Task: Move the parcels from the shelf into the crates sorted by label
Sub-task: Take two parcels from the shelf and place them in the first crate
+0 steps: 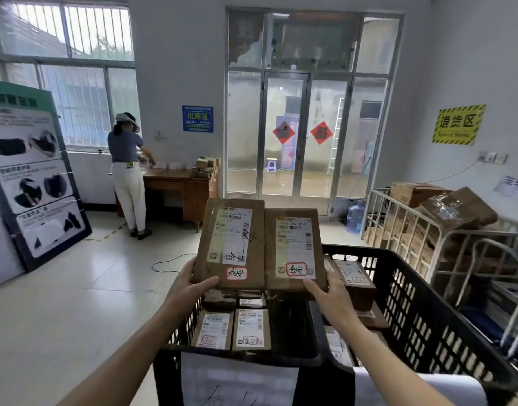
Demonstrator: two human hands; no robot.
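Presently, left hand (190, 281): gripping the near left corner of the left parcel (231, 244), thumb lying on top, fingers curling underneath.
Right hand (329, 294): clasping the near right corner of the right parcel (293, 250), thumb pressing on its top beside the red-bordered sticker (296, 269).
Parcels: being held side by side, edges touching, tilting up toward the far side, hovering above the left crate (167, 376); white shipping labels facing up, each bearing a handwritten sticker at the near end.
Left crate: sitting near, centre; holding two labelled parcels (214, 329) lying flat side by side at its near end; white paper sheet (240, 382) hanging on its near wall.
Right crate (421, 317): standing just beside the left crate, on the right; holding more brown parcels (354, 276).
Cage cart (427, 227): standing far right, carrying cardboard boxes (457, 209).
Second person (127, 174): standing far left at a wooden desk (178, 186), facing away.
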